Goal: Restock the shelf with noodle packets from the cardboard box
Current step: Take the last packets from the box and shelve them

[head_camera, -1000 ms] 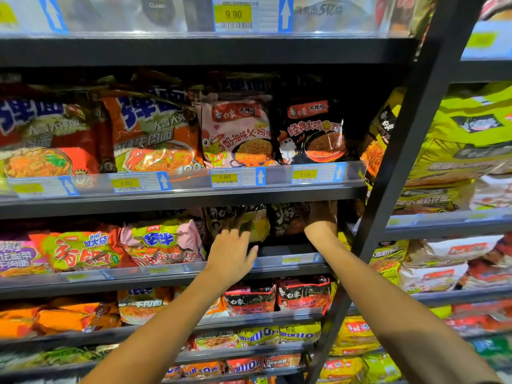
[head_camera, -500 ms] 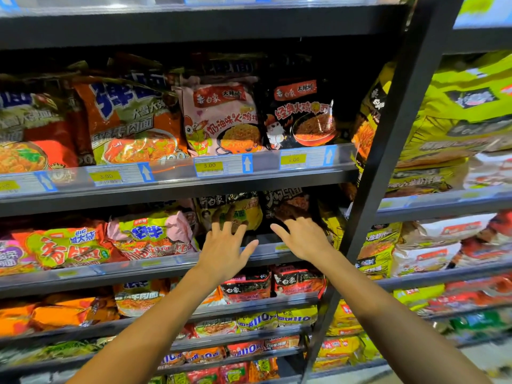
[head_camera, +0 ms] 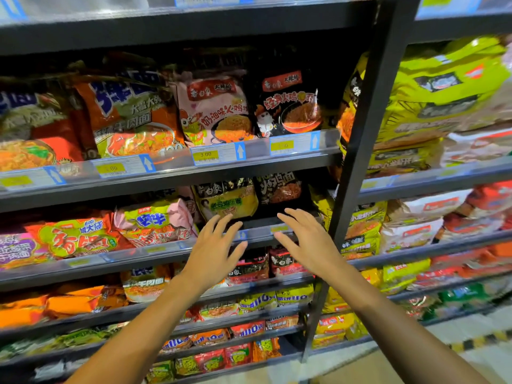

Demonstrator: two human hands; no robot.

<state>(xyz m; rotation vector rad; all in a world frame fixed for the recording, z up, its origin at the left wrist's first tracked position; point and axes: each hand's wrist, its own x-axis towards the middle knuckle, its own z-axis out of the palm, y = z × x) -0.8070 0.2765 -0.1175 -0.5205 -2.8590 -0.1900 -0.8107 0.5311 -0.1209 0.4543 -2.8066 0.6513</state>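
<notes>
My left hand point(head_camera: 214, 250) and my right hand point(head_camera: 307, 242) hover with fingers spread in front of the middle shelf's front rail point(head_camera: 155, 252), holding nothing. Just beyond the fingertips stand a yellow-and-black noodle packet point(head_camera: 225, 200) and a black noodle packet point(head_camera: 279, 189), both upright on that shelf. Neither hand touches a packet. The cardboard box is out of view.
The shelf above point(head_camera: 177, 173) carries orange, pink point(head_camera: 214, 112) and black point(head_camera: 288, 103) packets behind price tags. A dark upright post point(head_camera: 360, 139) stands just right of my right hand. Green and white multipacks point(head_camera: 443, 92) fill the bay beyond it. Lower shelves hold more packets.
My right hand has pulled back out of the middle shelf and now hangs open in front of the rail. My left hand stayed near the rail. The view has tilted down slightly.
</notes>
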